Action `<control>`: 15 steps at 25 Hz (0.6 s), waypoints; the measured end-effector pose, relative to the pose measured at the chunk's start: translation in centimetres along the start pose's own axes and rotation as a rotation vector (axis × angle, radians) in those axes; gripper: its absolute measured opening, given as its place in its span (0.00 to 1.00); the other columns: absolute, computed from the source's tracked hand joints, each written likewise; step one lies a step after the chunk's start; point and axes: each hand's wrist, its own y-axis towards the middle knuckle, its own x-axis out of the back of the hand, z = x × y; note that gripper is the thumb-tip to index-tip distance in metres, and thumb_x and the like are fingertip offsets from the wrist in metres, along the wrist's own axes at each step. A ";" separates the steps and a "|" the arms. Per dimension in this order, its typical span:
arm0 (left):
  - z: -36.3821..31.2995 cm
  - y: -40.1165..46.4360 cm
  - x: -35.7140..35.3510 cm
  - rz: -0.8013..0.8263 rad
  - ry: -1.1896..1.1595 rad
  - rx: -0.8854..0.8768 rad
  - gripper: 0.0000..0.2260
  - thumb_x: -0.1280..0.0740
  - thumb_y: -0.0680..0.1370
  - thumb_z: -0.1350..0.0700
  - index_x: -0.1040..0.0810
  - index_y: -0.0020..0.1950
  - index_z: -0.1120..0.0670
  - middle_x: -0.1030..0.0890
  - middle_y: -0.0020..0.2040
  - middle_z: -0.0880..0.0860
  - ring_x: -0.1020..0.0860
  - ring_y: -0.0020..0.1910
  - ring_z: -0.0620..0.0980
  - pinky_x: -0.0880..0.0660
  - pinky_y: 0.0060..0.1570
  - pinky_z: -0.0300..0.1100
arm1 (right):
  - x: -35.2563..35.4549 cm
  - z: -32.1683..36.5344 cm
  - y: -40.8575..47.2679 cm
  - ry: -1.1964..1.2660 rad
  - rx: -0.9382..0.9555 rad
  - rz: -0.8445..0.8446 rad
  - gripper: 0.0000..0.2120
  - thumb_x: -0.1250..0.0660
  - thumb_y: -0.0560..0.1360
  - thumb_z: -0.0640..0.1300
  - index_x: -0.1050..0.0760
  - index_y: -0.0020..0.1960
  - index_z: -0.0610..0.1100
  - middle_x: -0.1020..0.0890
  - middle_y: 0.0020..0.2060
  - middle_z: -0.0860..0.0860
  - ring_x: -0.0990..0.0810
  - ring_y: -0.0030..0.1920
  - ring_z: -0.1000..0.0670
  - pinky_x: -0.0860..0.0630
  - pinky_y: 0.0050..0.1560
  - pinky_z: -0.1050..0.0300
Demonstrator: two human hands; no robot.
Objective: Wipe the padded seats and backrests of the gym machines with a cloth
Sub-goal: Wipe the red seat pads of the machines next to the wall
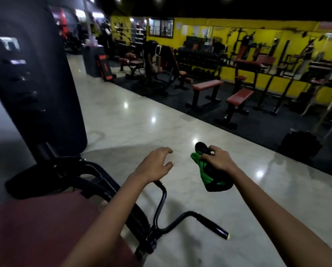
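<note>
Above the floor, right hand [218, 159] grips cloth [209, 170], partly hidden; left hand [154, 164] relaxed.

My left hand [154, 164] hangs over the floor [134, 128], just left of my right hand [220, 160], which holds the cloth [205, 170]. Below my left forearm sits the padded seat [45, 232], with the handlebar [190, 218] to its right. The upright backrest [32, 74] stands behind the seat at far left. Benches [207, 85] line the wall [276, 81] beyond the floor.
</note>
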 end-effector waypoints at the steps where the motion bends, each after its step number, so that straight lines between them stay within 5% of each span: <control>1: -1.0 1.7 -0.7 -0.011 -0.008 0.004 0.20 0.37 0.80 0.54 0.33 0.71 0.57 0.30 0.70 0.53 0.32 0.68 0.50 0.37 0.62 0.37 | 1.3 -0.9 1.4 0.008 0.012 -0.006 0.12 0.34 0.72 0.51 0.26 0.47 0.42 0.21 0.43 0.43 0.23 0.44 0.43 0.26 0.46 0.49; 8: -13.4 17.0 -9.7 -0.001 -0.057 -0.118 0.21 0.35 0.79 0.53 0.31 0.70 0.57 0.29 0.69 0.54 0.30 0.67 0.50 0.37 0.64 0.37 | 16.1 -12.0 8.6 0.024 -0.063 -0.165 0.12 0.34 0.72 0.52 0.27 0.46 0.43 0.21 0.43 0.43 0.24 0.45 0.43 0.28 0.45 0.51; 15: -26.3 29.3 -21.8 0.182 -0.136 -0.330 0.18 0.34 0.78 0.55 0.28 0.67 0.58 0.25 0.65 0.55 0.28 0.64 0.50 0.32 0.61 0.40 | 28.1 -26.5 9.0 0.059 -0.247 -0.379 0.07 0.34 0.74 0.49 0.25 0.48 0.47 0.20 0.47 0.43 0.22 0.51 0.42 0.30 0.47 0.54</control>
